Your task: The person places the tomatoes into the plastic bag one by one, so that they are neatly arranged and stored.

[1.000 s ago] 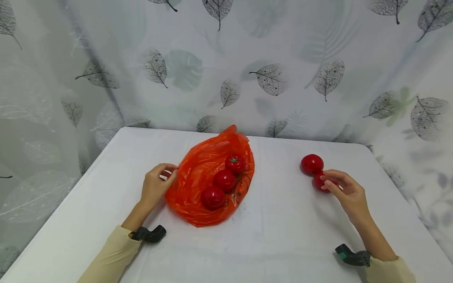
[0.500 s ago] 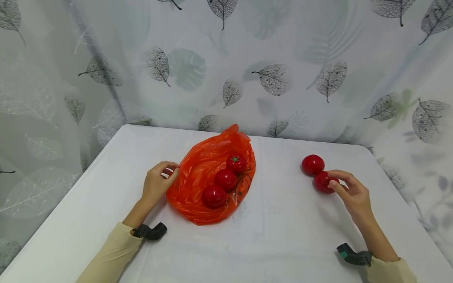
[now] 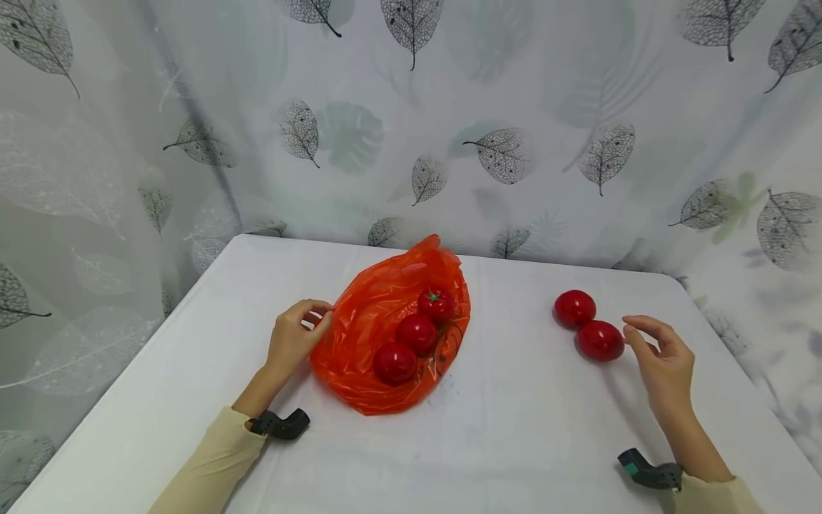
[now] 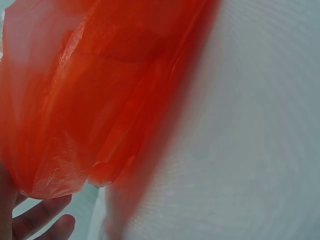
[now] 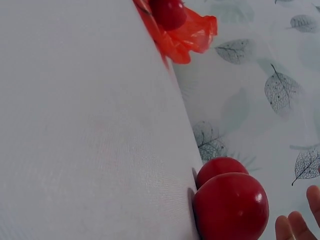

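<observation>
An orange-red plastic bag (image 3: 356, 321) lies on the table's left half, its left edge pinched by my left hand (image 3: 292, 339). In the left wrist view the film of the bag (image 4: 110, 85) covers part of the fingers. On the bag rest three red tomatoes in a slanting row: the far one (image 3: 437, 304) shows a green stem, then a middle one (image 3: 416, 333) and a near one (image 3: 394, 363). To the right, two more tomatoes touch, one behind (image 3: 574, 309) and one in front (image 3: 600, 340). Just right of the front one, my right hand (image 3: 668, 364) holds nothing, fingers loosely bent.
A white cloth covers the table (image 3: 514, 407). Behind it hangs a leaf-printed curtain (image 3: 449, 107), close to the table's back edge. Each wrist wears a dark camera mount, the left mount (image 3: 282, 425) and the right mount (image 3: 648, 471).
My right hand has let go of the front right tomato and drawn back slightly to the right. My left hand stays at the bag's edge. The head view has shifted a little.
</observation>
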Action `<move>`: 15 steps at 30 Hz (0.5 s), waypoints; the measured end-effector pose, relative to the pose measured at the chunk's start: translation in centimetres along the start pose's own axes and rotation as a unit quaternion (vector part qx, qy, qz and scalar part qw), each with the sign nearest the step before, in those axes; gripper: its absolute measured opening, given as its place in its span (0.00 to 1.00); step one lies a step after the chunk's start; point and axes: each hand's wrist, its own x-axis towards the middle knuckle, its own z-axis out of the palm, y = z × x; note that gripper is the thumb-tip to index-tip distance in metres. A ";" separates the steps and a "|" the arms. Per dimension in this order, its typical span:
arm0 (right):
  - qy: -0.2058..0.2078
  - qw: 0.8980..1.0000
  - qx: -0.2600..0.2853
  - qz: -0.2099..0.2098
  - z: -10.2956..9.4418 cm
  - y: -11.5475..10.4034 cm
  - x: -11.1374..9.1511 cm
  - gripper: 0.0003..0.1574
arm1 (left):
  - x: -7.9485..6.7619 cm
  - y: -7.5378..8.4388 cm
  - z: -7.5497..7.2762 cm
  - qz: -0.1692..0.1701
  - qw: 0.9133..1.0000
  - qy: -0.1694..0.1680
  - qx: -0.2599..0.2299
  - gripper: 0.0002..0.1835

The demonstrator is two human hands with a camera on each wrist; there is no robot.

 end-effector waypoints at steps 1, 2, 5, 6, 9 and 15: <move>-0.005 1.000 -0.019 0.003 -0.1 0.1 0.0 0.15 | -0.1 0.0 0.0 -0.001 1.000 -0.001 0.000 0.06; -0.012 0.999 -0.041 0.007 -0.1 0.2 0.0 0.17 | -0.1 0.0 0.1 -0.001 1.000 -0.001 0.000 0.06; -0.047 0.994 -0.099 0.018 -0.3 0.6 0.0 0.23 | -0.2 0.1 0.0 0.000 1.000 0.000 0.000 0.06; -0.060 0.992 -0.113 0.022 -0.3 0.7 0.0 0.25 | -0.3 0.1 -0.1 0.000 1.000 0.000 0.001 0.06; -0.102 0.982 -0.156 0.020 -0.4 1.1 0.1 0.31 | -0.3 0.0 -0.2 0.001 1.000 0.000 0.002 0.06; -0.151 0.967 -0.201 0.031 -0.4 1.5 0.2 0.43 | -0.1 0.0 0.1 0.009 1.000 0.000 0.003 0.06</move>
